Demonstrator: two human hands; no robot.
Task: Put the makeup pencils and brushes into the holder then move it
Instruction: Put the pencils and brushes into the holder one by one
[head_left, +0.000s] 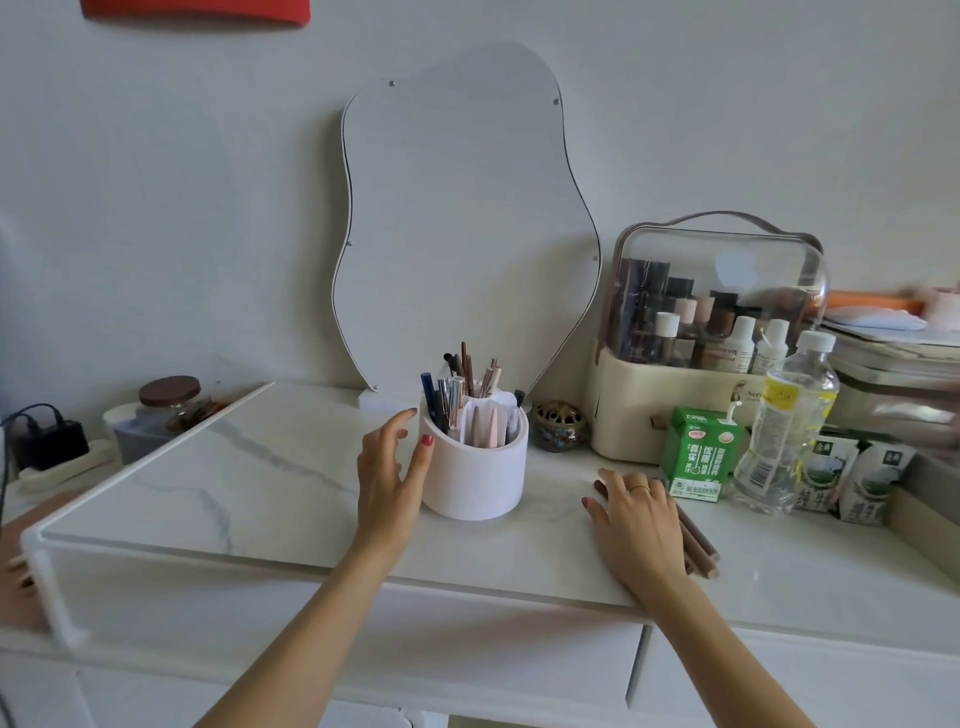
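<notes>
White holder (475, 467) stands mid-frame, steadied by the spread left hand (390, 467) against its side; the right hand (636, 525) lies flat, fingers together, over brown pencils (698, 543), likely gathering them.

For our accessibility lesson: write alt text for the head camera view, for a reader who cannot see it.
A person's left hand cups the side of a white round holder full of makeup pencils and brushes on a white marble-look tabletop, while the right hand lies flat over brown pencils. A wavy-edged mirror stands behind.
</notes>
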